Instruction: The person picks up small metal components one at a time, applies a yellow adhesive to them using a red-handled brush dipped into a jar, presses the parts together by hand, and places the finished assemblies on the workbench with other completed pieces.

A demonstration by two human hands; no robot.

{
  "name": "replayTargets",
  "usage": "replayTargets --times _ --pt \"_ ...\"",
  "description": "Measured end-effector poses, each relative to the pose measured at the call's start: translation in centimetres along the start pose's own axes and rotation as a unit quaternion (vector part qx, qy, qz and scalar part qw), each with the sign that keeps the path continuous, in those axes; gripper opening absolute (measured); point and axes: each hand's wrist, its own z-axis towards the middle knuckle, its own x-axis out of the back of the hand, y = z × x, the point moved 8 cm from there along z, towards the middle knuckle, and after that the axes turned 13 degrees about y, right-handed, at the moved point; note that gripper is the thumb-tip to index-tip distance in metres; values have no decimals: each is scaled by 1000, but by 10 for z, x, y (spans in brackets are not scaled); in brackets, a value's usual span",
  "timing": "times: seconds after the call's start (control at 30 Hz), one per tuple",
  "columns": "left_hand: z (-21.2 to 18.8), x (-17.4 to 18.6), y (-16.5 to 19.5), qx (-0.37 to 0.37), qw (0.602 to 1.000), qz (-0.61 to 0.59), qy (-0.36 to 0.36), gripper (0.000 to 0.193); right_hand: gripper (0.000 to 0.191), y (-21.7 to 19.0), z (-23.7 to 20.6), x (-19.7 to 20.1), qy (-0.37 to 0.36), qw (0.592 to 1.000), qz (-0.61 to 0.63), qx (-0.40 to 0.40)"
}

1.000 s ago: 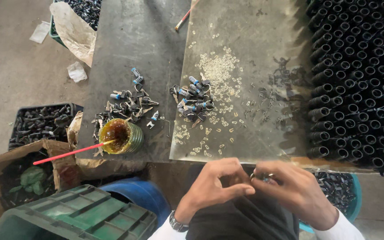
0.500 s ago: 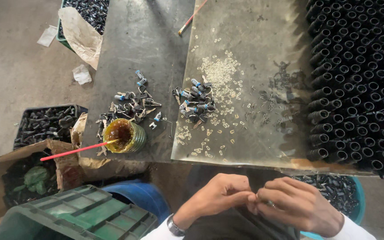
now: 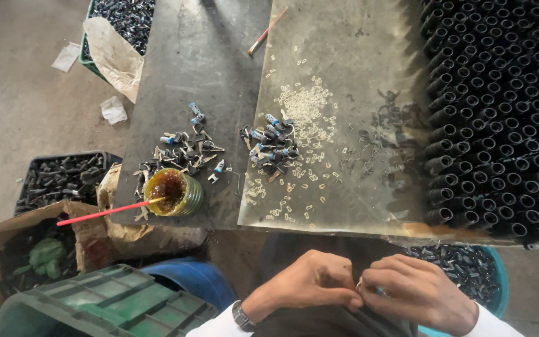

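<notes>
Left hand [image 3: 310,284] and right hand [image 3: 416,290]: fingertips pressed together, pinching a small part [image 3: 378,291], possibly metal; below bench [image 3: 194,75].

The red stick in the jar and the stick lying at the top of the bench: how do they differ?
The red stick stands tilted with one end inside the jar; the other stick lies flat on the bench. The red stick is plain red; the other stick looks red with a pale end. Both are thin and straight.
</notes>
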Motion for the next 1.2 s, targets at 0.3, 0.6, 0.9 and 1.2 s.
replayTargets --times 0.3,0.6,0.9,1.2 --pt "-3 45 49 -83 994 30 71 9 35 21 -9 -3 49 994 -18 -96" --pt "-33 179 91 -140 766 463 423 9 27 54 11 -44 137 955 -46 -260" --pt "-57 213 124 -104 743 289 594 18 33 91 66 -73 131 920 54 -366" --pt "-18 147 64 -128 887 217 387 7 27 64 67 -47 267 913 126 -282"
